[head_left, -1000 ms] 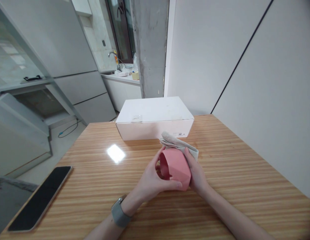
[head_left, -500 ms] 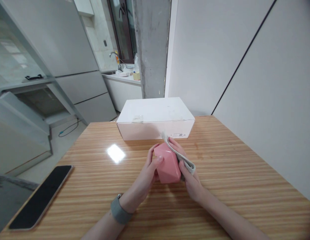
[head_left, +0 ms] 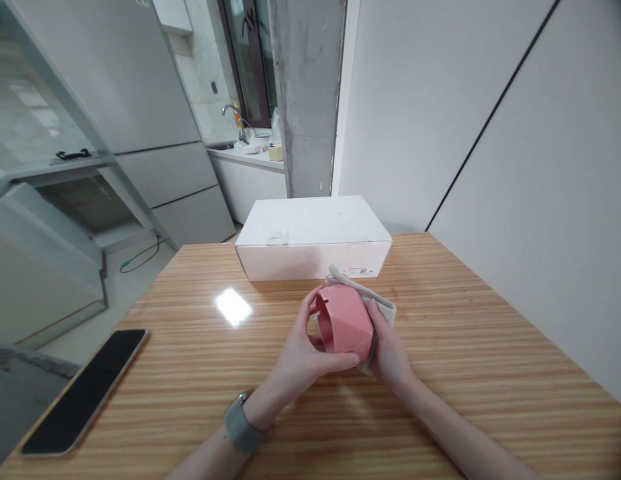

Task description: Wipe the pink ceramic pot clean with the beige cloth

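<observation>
A pink faceted hollow container (head_left: 347, 320), like a small cup or pot, is tilted on its side above the table, its opening facing left. My left hand (head_left: 303, 350) is closed round the rim side, thumb along the lower face and fingers behind the far edge. A folded light grey cloth (head_left: 383, 305) lies against the container's right side and base. With the cloth in it, my right hand (head_left: 390, 347) presses on that side, thumb on top; its other fingers are hidden behind. A grey-banded watch (head_left: 243, 423) is on my left wrist.
A closed white cardboard box (head_left: 313, 237) stands just beyond my hands on the wood-grain table (head_left: 470, 373). A phone (head_left: 87, 390) with a dark screen lies at the left edge. A white wall (head_left: 540, 200) borders the right; a sink counter (head_left: 250, 159) is farther back.
The pink container has been turned so its opening now shows on the left. My left thumb has moved down to its lower face, and the cloth has shifted with my right hand.
</observation>
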A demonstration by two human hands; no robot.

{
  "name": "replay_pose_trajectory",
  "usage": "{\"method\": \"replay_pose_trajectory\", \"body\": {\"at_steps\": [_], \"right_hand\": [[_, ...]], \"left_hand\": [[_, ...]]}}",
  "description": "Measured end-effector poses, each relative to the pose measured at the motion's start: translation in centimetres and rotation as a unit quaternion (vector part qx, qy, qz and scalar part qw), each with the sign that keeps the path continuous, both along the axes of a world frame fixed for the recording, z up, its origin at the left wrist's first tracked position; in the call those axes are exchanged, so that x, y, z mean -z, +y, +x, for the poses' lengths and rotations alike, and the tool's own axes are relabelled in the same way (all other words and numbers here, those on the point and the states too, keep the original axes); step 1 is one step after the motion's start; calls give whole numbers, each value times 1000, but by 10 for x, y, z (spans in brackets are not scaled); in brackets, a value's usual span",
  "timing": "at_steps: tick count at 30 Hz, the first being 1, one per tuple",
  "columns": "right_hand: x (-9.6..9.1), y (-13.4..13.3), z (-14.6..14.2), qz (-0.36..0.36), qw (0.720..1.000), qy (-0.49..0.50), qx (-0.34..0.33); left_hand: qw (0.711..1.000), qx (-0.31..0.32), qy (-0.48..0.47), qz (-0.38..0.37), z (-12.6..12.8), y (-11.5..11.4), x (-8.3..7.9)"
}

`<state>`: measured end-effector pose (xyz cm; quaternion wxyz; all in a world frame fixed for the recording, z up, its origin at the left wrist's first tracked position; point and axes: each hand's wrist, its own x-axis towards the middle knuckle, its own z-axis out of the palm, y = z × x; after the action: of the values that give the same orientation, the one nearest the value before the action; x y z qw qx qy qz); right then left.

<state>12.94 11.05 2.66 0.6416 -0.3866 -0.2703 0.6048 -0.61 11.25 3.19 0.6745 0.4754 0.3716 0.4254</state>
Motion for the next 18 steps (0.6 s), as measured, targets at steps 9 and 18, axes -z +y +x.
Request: {"method": "replay_pose_trajectory", "body": {"at_steps": [9,18], "right_hand": [[-1,-4,0,9,1000,-10,-10],[4,-6,2,156,981,-115,-25]], "left_hand": [[987,-83,71,119,2,-7,-5],[997,-53,-60,7,-2,0,4]]}}
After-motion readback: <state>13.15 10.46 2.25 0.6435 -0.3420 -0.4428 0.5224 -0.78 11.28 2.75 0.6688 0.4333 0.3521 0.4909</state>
